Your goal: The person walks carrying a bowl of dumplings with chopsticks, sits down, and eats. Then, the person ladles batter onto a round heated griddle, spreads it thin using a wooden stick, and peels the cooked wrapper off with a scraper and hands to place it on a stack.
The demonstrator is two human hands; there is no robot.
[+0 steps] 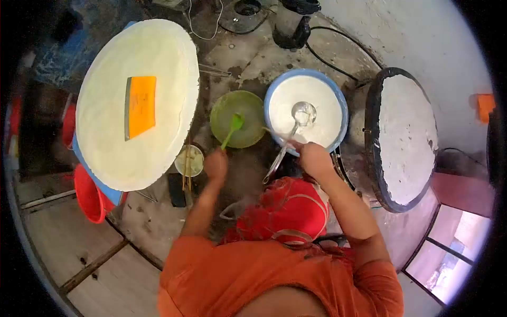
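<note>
My left hand point(216, 165) is closed round the handle of a green spatula point(236, 122), whose head rests in a green bowl point(217, 117) of cloudy liquid. With my right hand point(311, 157) I grip the handle of a metal ladle point(303, 113). The ladle's cup sits in white batter inside a blue-rimmed basin point(344, 105). A small white bowl point(196, 168) with chopsticks point(186, 177) lying across it stands just left of my left hand.
A large round white slab point(105, 105) carries an orange scraper point(142, 105) at the left. Red buckets point(88, 194) stand beside it. A black-rimmed round pan point(404, 137) coated white is at the right. Behind are a black-lidded container point(288, 26) and a black cable point(338, 68).
</note>
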